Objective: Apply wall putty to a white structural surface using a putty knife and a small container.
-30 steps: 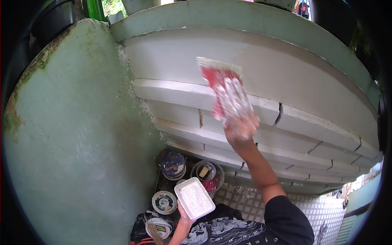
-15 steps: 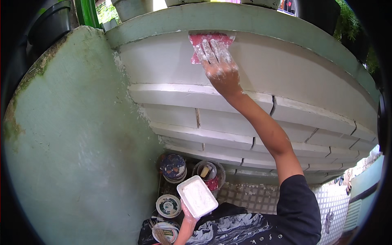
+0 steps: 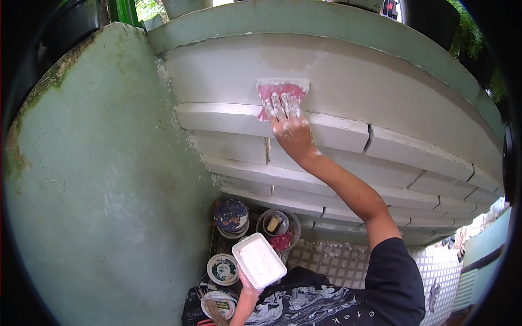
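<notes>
My right hand, its fingers smeared white, presses a pinkish-red putty scraper against the upper white wall panel. A line of white paste lies along the scraper's wide top edge. Above it, a slightly darker, damp-looking patch shows on the panel. Low down, near my body, my left hand grips a white rectangular tray from below and the side. White paste covers the tray's inside.
Grooved white block courses run below the panel, under a green ledge with pots. A green side wall stands left. Below are a paint-stained bucket, lidded tubs, a basin and patterned floor tiles.
My right hand has drawn the scraper down the panel, away from the ledge, and more paste shows along its edge. The tray in my left hand has barely shifted.
</notes>
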Demonstrator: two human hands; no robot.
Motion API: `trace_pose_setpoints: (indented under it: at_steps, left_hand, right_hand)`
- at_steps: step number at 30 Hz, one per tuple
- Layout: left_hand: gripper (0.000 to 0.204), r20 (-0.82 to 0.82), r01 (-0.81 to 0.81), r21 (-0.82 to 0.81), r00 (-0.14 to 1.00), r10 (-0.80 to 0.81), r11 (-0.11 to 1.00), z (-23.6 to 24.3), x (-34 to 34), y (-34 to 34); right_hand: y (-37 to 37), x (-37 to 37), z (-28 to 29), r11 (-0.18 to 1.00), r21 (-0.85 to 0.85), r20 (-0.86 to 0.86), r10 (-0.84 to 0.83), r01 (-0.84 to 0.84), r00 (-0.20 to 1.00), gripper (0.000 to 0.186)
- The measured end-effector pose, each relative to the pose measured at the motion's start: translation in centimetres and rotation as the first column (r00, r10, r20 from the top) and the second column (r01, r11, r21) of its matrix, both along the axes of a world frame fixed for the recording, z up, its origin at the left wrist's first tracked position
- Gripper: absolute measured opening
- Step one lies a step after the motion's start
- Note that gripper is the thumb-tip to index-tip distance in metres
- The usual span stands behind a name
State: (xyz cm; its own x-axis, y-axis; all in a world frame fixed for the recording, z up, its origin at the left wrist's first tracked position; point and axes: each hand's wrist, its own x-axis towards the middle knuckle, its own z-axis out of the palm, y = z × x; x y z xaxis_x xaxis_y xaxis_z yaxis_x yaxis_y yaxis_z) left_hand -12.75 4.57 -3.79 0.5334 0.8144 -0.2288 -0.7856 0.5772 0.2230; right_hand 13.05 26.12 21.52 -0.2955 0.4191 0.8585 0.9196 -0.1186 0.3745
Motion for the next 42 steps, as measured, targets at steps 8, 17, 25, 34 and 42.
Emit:
trace_pose_setpoints:
  at_steps: [8,17,25,34,42]
  left_hand:
    - [0.079,-0.051,-0.046,0.019,0.998,0.047,0.999,-1.1,-0.9,-0.5]
    - [0.08,-0.013,-0.023,0.026,1.0,0.023,0.999,-0.3,-0.1,0.1]
    - [0.078,-0.023,0.01,-0.01,1.0,-0.01,1.0,-0.6,0.3,0.1]
    - [0.079,-0.026,0.024,0.011,0.999,-0.024,1.0,-0.6,0.3,0.7]
    - [0.08,-0.045,0.047,0.018,0.998,-0.046,0.999,0.0,0.0,0.8]
  right_hand:
    - [-1.7,3.1,6.7,0.967,0.255,0.05,0.01,-0.022,0.999,0.034]
    - [-3.0,1.5,3.3,0.996,0.062,0.035,0.059,-0.061,0.998,0.033]
    - [-2.6,4.7,9.2,0.974,0.222,0.093,-0.066,0.043,0.994,0.032]
    - [-3.8,1.2,4.9,0.994,-0.078,0.067,0.08,-0.074,0.995,0.038]
    - [0.5,1.4,8.6,0.981,0.175,0.192,-0.116,0.082,0.975,0.029]
